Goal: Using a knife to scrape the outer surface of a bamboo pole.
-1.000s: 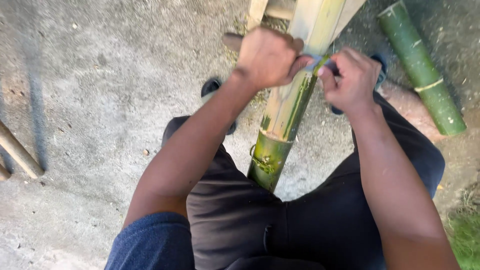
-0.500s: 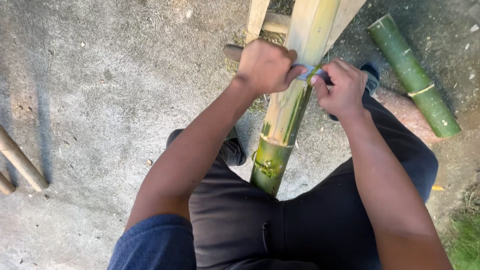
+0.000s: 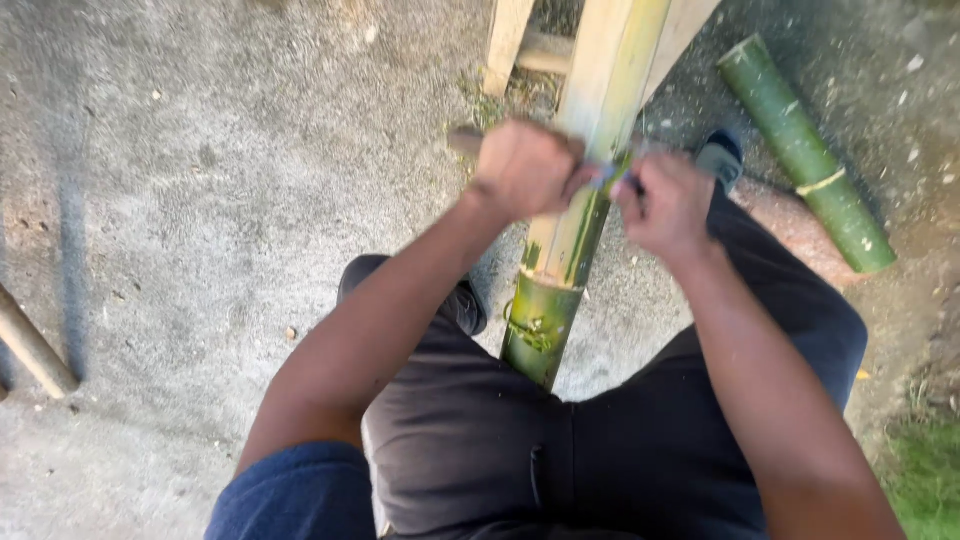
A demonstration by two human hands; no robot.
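A long bamboo pole (image 3: pixel 570 240) leans between my legs, its lower end green and its upper part shaved pale yellow. My left hand (image 3: pixel 525 168) is closed on the wooden handle end (image 3: pixel 462 140) of a blade tool laid across the pole. On the pole's right side, my right hand (image 3: pixel 668 205) grips the tool's other end. The thin blade (image 3: pixel 608 176) shows between the two fists, pressed against the bamboo. Much of the tool is hidden by my fingers.
A short green bamboo section (image 3: pixel 805 152) lies on the concrete at the right. Pale wooden pieces (image 3: pixel 508 45) stand behind the pole. A brown stick (image 3: pixel 32 348) lies at the left edge. Grass (image 3: pixel 925 470) borders the lower right. My shoes (image 3: pixel 720 158) rest on the ground.
Both hands have slid down the pole toward me with the blade tool, and the view has shifted slightly.
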